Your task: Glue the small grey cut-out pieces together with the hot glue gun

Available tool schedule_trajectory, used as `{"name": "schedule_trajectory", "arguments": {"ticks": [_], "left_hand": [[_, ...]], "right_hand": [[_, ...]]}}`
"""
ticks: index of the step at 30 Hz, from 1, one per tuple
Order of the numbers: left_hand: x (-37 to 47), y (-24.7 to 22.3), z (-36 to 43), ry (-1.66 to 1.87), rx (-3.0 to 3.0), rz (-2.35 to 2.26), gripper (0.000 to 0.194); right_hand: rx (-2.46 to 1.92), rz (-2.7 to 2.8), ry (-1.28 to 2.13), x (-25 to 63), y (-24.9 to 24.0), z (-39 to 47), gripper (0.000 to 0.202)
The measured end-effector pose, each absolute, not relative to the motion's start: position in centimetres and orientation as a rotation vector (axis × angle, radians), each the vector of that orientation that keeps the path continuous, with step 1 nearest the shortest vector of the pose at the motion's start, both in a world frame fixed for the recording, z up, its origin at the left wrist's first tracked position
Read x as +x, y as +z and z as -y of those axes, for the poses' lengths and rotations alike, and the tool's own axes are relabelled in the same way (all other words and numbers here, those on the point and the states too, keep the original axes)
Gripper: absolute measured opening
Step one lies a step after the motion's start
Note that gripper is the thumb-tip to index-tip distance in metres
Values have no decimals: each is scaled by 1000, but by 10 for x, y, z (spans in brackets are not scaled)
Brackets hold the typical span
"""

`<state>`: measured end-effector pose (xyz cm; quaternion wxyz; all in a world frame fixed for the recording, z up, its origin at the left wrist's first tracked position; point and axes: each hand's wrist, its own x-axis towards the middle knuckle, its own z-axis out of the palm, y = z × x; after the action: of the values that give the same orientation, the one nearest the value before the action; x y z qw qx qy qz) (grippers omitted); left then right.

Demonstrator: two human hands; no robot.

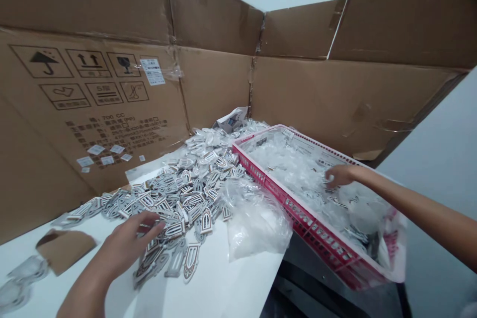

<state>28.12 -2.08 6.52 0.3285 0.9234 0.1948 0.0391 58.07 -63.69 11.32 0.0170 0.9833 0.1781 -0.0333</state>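
A large heap of small flat pieces [194, 198], grey and white with brown patterns, covers the white table. My left hand [136, 236] rests at the heap's front left edge, thumb and fingers apart around some pieces; whether it grips any is unclear. On the right, a pink and white plastic basket [298, 213] is filled with clear plastic bags [294, 164]. Inside it, my right hand [337, 176] reaches among the bags with curled fingers, and their tips are partly hidden.
Tall cardboard walls [219, 84] stand behind the heap and basket. A clear bag with white contents [253, 223] lies between heap and basket. At the left are a brown paper piece [65, 248] and clear packets [28, 268]. The white table's [223, 288] edge runs below the basket.
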Motion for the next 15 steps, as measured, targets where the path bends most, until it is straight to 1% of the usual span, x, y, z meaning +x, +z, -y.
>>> {"name": "schedule_trajectory", "arguments": {"ticks": [2, 3, 6, 8, 9, 11, 13, 15], "left_hand": [[281, 67, 21, 105, 2415, -510, 64], [280, 67, 21, 103, 2415, -514, 65], [277, 65, 19, 86, 2411, -535, 65], [275, 64, 17, 68, 2408, -534, 64], [273, 65, 17, 69, 2406, -527, 64], [271, 69, 20, 82, 2409, -527, 62], [269, 76, 26, 80, 2414, -547, 58], [266, 83, 35, 40, 2423, -550, 52]], "right_hand": [[3058, -682, -154, 583, 105, 613, 82], [3057, -726, -231, 582, 99, 602, 89], [2988, -686, -706, 573, 82, 584, 107], [2909, -607, -905, 567, 77, 589, 114], [2902, -585, -907, 565, 76, 595, 113], [2946, -575, -789, 565, 79, 609, 106], [3008, -587, -571, 569, 88, 617, 94], [3044, -647, -309, 575, 100, 612, 79]]}}
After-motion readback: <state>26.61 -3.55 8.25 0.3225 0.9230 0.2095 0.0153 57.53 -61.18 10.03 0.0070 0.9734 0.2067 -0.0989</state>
